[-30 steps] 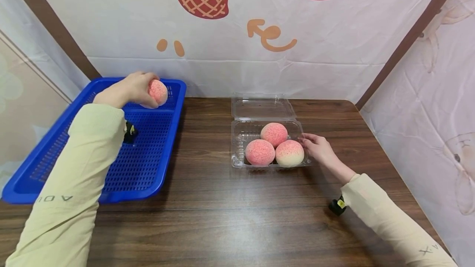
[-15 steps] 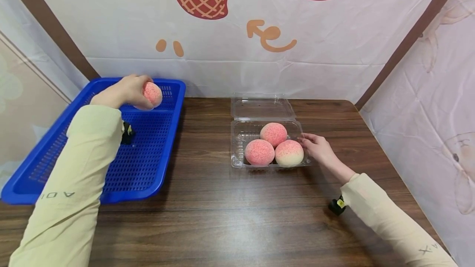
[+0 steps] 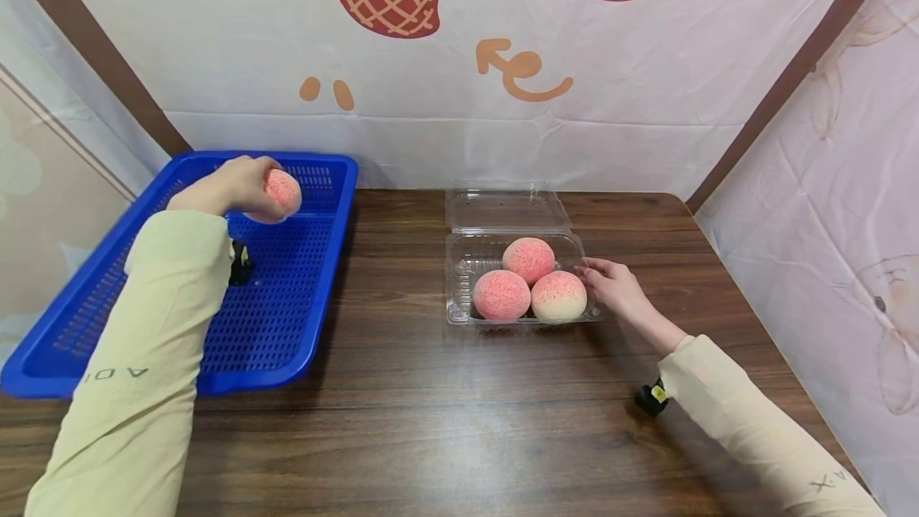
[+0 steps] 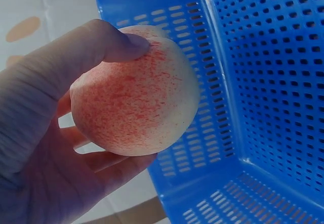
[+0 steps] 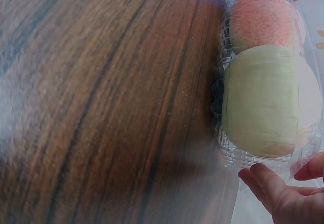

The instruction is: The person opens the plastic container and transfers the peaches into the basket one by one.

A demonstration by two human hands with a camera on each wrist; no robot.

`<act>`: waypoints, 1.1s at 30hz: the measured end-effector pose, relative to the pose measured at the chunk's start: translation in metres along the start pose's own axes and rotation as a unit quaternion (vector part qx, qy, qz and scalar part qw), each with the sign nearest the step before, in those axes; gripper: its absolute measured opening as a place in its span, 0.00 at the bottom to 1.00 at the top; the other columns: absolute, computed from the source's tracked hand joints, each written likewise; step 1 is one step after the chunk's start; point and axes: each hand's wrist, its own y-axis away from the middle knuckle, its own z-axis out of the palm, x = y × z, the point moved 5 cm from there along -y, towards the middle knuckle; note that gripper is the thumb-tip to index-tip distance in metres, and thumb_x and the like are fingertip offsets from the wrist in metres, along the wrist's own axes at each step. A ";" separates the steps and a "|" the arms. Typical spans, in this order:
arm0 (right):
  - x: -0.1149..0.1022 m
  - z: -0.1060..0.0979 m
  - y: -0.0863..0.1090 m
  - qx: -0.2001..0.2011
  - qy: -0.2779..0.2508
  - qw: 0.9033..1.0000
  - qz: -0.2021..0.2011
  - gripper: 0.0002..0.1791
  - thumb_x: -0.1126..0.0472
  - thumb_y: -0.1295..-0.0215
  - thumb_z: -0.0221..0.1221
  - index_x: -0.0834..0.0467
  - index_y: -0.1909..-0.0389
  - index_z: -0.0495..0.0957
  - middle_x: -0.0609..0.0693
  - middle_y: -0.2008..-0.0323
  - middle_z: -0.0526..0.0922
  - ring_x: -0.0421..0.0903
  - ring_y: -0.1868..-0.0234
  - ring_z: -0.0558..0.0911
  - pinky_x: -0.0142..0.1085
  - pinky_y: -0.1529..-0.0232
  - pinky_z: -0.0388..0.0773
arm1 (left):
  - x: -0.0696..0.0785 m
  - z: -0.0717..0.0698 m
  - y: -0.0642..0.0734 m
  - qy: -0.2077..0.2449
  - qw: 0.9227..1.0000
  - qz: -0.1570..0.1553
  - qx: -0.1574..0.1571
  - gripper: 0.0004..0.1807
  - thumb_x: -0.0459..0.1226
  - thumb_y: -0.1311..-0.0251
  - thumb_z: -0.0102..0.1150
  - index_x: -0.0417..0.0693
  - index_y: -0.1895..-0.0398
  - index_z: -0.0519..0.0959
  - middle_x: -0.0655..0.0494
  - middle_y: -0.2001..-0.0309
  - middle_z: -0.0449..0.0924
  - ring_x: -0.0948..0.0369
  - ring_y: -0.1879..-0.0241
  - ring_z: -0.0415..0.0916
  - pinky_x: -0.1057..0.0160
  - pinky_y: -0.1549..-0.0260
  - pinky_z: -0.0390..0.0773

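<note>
In the head view my left hand (image 3: 233, 188) holds a pink-and-cream peach (image 3: 283, 191) above the far part of the blue plastic basket (image 3: 326, 286). The left wrist view shows the thumb (image 4: 119, 47) across the peach's top and the other fingers beneath it. To the right, a clear plastic clamshell box (image 3: 459, 262) stands with its lid (image 3: 510, 211) folded back. Inside sit three peaches, one behind (image 3: 529, 260) and two in front. My right hand (image 3: 610, 286) pinches the box's right edge; its fingertips (image 5: 260, 172) lie against the outer wall in the right wrist view.
The brown wood-grain table (image 3: 445, 429) carries both basket and box. A printed white cloth (image 3: 416, 134) hangs right behind them, with another cloth (image 3: 847, 206) along the right side. The basket's raised rim (image 3: 326, 294) faces the box across bare tabletop.
My left hand, with the peach, has moved slightly left and down over the basket. The right hand and the box with its three peaches stay in place.
</note>
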 end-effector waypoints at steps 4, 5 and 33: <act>0.001 0.000 0.000 -0.006 -0.006 1.000 -0.009 0.25 0.63 0.31 0.40 0.75 0.38 0.57 0.68 0.43 0.68 0.57 0.43 0.70 0.40 0.51 0.73 | -0.005 0.002 0.002 0.001 1.000 -0.002 -0.006 0.39 0.38 0.61 0.65 0.26 0.46 0.61 0.26 0.54 0.66 0.37 0.56 0.65 0.41 0.60 0.68; 0.000 0.000 0.000 -0.006 -0.005 1.000 -0.010 0.25 0.63 0.31 0.40 0.75 0.38 0.57 0.68 0.43 0.68 0.57 0.43 0.70 0.40 0.51 0.73 | -0.006 0.002 0.002 0.001 1.000 -0.003 -0.007 0.39 0.38 0.61 0.65 0.26 0.46 0.61 0.26 0.54 0.66 0.37 0.56 0.65 0.41 0.60 0.68; 0.000 0.000 -0.001 -0.003 -0.006 1.000 -0.002 0.24 0.63 0.30 0.39 0.75 0.39 0.58 0.68 0.43 0.67 0.58 0.42 0.69 0.41 0.50 0.72 | -0.040 0.023 0.011 0.010 0.998 -0.034 -0.057 0.36 0.38 0.53 0.62 0.21 0.47 0.58 0.24 0.55 0.64 0.35 0.55 0.63 0.40 0.59 0.66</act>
